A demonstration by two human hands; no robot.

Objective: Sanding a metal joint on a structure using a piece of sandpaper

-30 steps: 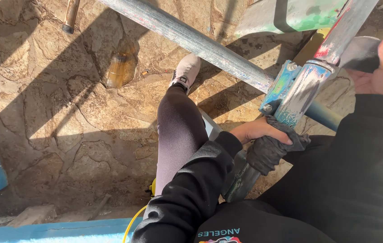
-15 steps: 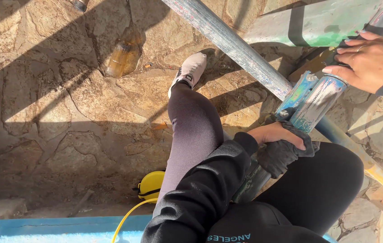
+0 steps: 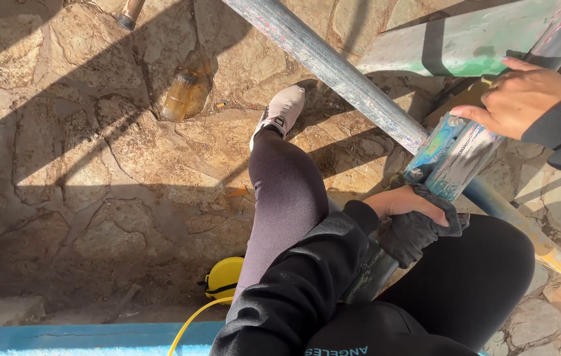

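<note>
left hand (image 3: pixel 404 203): clamped dark rag (image 3: pixel 419 231) around pole (image 3: pixel 448 158)
right hand (image 3: pixel 521 99): steadied pole, fingers loosely curled
tip: best wiped full-wrap

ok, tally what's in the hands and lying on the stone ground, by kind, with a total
Metal pipes: 2, one gripped, one crossing
Dark cloth: 1, left hand presses the cloth on the gripped pipe; right hand holds that pipe higher up
Plastic bottle: 1
Yellow object: 1
Total: 5

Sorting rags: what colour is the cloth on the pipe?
Dark grey crumpled cloth, under the left hand; head view.
</note>
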